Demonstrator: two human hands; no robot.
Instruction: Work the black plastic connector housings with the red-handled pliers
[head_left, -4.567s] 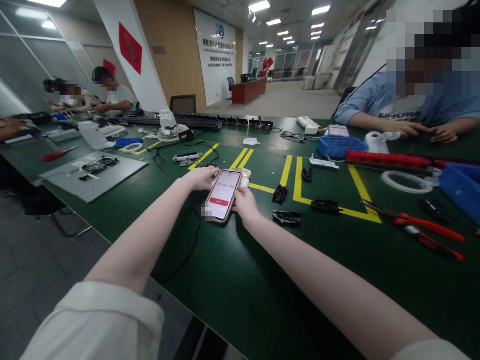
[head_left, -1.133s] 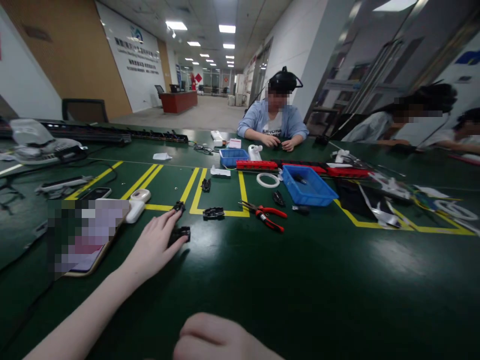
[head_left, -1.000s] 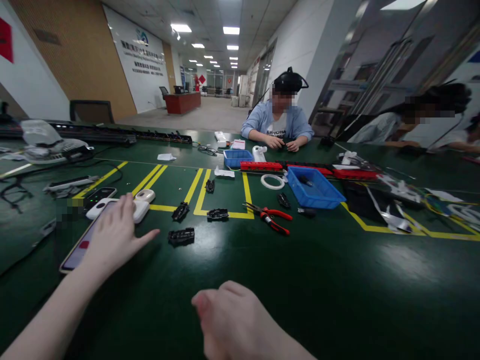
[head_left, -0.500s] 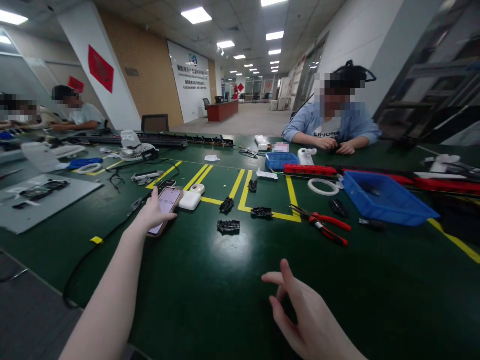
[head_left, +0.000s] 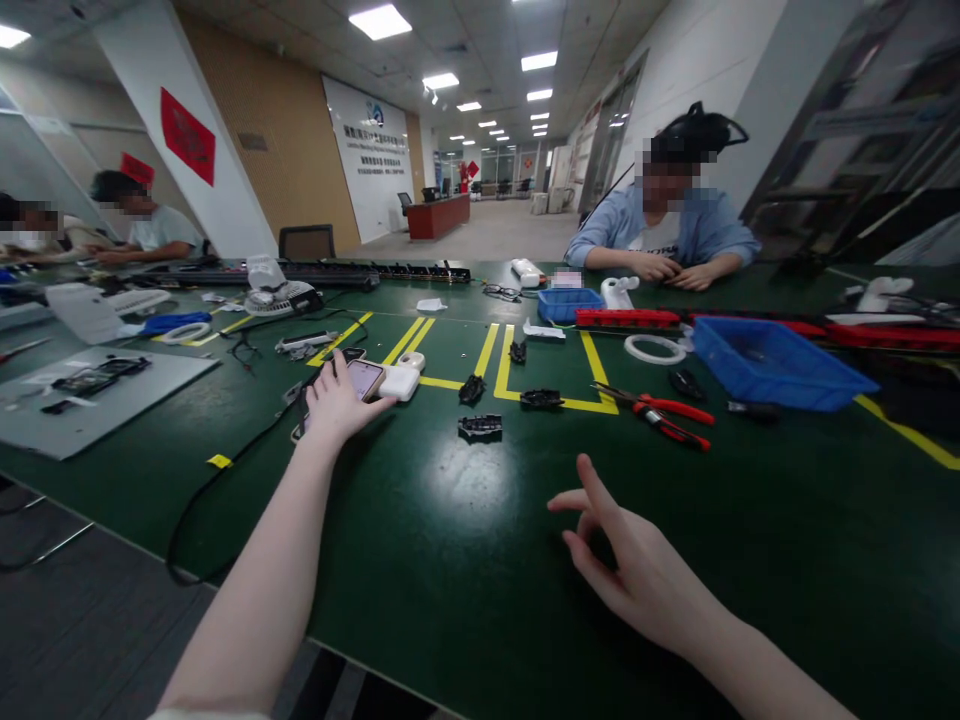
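My left hand (head_left: 337,402) is stretched out over a phone (head_left: 366,378) that lies on the table. Its fingers are spread across the phone and cover much of it, while the thumb points right. Just beyond the thumb is a white case-like object (head_left: 400,383). My right hand (head_left: 626,555) is at the front of the table with fingers apart and nothing in them. Between the two hands and farther off lie several small black plastic parts, such as one part (head_left: 480,427) and another (head_left: 541,399). Pliers with red handles (head_left: 660,415) rest beyond my right hand.
Yellow tape (head_left: 487,355) marks the green table (head_left: 450,560). A blue tray (head_left: 780,365) and a white ring (head_left: 655,348) are on the right. At left are a grey board (head_left: 105,400) and a black cable (head_left: 191,510). A person (head_left: 664,220) sits opposite.
The view has shifted slightly. My left hand has slid right over the phone, its fingers now spread across the screen. My right hand keeps much the same open pose.
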